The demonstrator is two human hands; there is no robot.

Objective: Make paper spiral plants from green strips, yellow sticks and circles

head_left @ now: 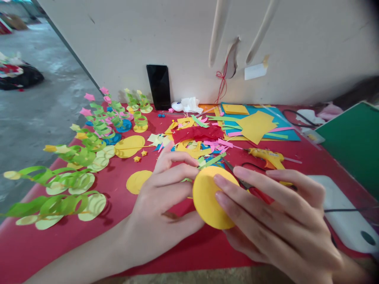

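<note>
A round yellow paper disc [205, 197] is held up in front of me, its face tilted toward the camera. My right hand [284, 213] pinches it, index and middle fingertips flat on its face and the thumb behind, mostly hidden. From the left, my left hand [168, 197] grips the disc's edge with curled fingers and thumb; the exact contact behind the disc is hidden. Just left of that hand, another yellow paper disc [137, 182] lies on the red table [118, 244]. Scissors [260, 193] with red handles lie partly hidden behind my right hand.
Green paper spirals [79, 173] on round bases line the left side. Paper scraps [192, 136] spread across the middle. A yellow glue gun [266, 157] lies at right, near a white device [346, 213]. A black phone [159, 86] leans on the back panel. Yellow sheets [256, 126] lie behind.
</note>
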